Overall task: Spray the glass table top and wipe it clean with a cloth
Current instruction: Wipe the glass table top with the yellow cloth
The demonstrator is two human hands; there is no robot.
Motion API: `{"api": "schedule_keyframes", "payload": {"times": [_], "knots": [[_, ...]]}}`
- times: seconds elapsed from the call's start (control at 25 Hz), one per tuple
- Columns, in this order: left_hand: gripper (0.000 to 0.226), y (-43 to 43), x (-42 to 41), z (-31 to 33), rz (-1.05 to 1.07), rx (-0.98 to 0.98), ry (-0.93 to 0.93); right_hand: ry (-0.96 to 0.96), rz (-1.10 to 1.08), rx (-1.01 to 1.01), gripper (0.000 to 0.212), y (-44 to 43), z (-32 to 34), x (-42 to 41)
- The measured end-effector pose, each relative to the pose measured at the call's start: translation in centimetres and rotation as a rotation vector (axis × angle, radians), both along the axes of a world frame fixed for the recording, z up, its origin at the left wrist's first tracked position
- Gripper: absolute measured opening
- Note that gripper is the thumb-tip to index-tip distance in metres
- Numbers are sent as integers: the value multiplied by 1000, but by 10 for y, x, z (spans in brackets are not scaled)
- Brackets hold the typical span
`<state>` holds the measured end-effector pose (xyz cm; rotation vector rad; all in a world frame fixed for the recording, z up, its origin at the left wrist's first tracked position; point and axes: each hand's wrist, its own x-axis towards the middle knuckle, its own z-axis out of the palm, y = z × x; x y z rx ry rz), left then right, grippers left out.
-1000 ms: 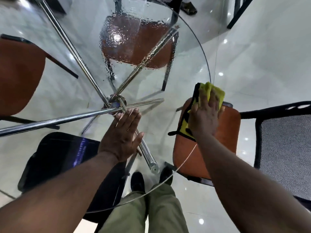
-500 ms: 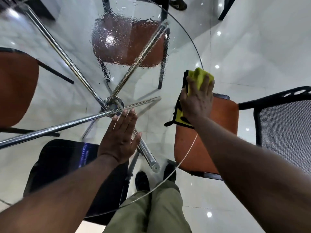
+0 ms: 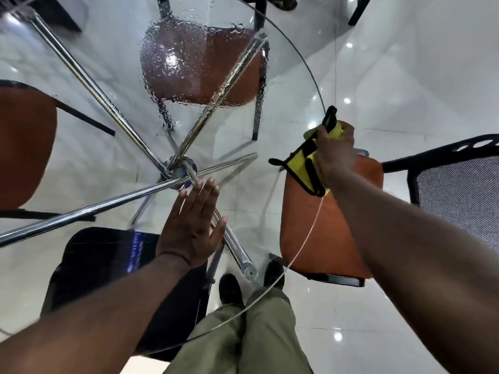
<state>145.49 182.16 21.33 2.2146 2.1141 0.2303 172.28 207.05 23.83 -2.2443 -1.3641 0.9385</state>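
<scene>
One round glass table top (image 3: 243, 168), seen from above, fills the left and middle of the view. Its rim curves from far centre round to the near right.
- Droplets (image 3: 199, 60) cover a patch on the far side. The near part looks clear of drops.
- Yellow cloth (image 3: 299, 168) with black trim sits at the right rim of the glass, bunched up. One black corner sticks up past the knuckles and another end hangs out toward the table centre. Can't tell if the cloth is pressed on the glass.
- Right hand (image 3: 336, 155) has its fingers curled round the cloth and grips it tight.
- Left hand (image 3: 193, 225) lies palm down on the glass with fingers straight and together, holding nothing. It's just near of the table centre.
- Chrome legs (image 3: 108, 209) meet at a hub (image 3: 179, 167) under the glass, just far of the left fingertips.

Seen around and through the glass:
- Orange chair (image 3: 329, 225) is at the right, under the cloth hand.
- Brown-orange seat (image 3: 199, 85) is under the droplet patch.
- Another orange seat (image 3: 24, 147) is at the far left.
- Black chair (image 3: 102, 265) is under the left forearm.
- Black mesh chair (image 3: 459, 190) is at the far right.
- Glossy white tile floor (image 3: 405, 76).
- Olive trousers (image 3: 256, 333) and black shoes (image 3: 229, 288) are at the near edge.
</scene>
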Motion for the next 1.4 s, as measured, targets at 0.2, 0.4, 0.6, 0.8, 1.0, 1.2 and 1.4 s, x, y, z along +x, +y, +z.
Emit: {"api": "schedule_keyframes", "payload": {"times": [0.2, 0.4, 0.6, 0.8, 1.0, 1.2, 1.4], "knots": [[73, 0, 1, 2, -13, 9, 8, 293, -312, 13, 60, -146, 8, -3], [73, 1, 2, -1, 0, -20, 30, 252, -168, 74, 50, -87, -6, 11], [72, 0, 0, -4, -2, 8, 32, 365, -223, 66, 49, -53, -4, 11], [73, 0, 4, -1, 2, 41, 22, 412, -248, -6, 60, -234, 6, -3], [73, 1, 3, -2, 14, -1, 3, 388, -273, 79, 70, -111, -15, 14], [73, -1, 1, -3, 12, 3, 12, 520, -300, 99, 47, -112, -14, 13], [74, -2, 2, -3, 16, 6, 13, 554, -282, -5, 59, -252, -3, -8]]}}
